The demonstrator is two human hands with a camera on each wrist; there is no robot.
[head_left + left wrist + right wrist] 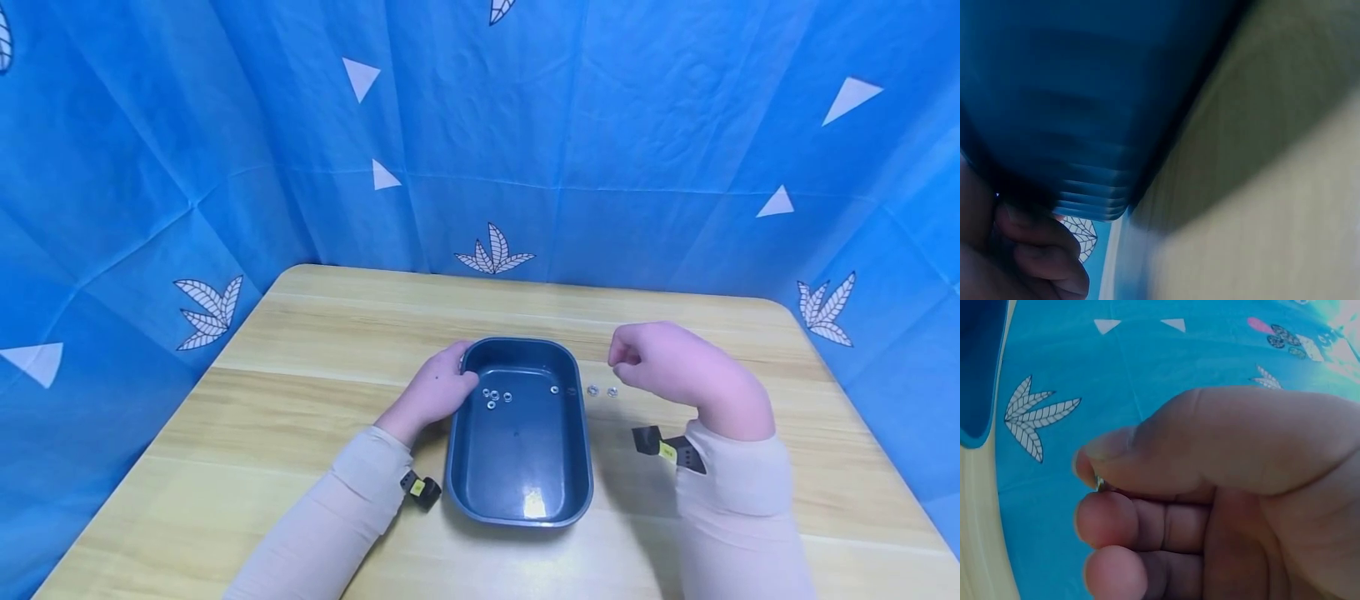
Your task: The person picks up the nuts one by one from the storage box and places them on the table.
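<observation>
Wood table (247,450): left grip (437,385) holds blue tray (517,458); right grip (675,367) pinches tiny silvery piece (1099,482).

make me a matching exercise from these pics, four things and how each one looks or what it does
1. left hand
2. right hand
3. tray
4. table

A. light wood grain
B. pinches a small metal piece
C. dark blue, small nuts inside
D. grips the side of a container

Pairs: 1-D, 2-B, 3-C, 4-A
</observation>
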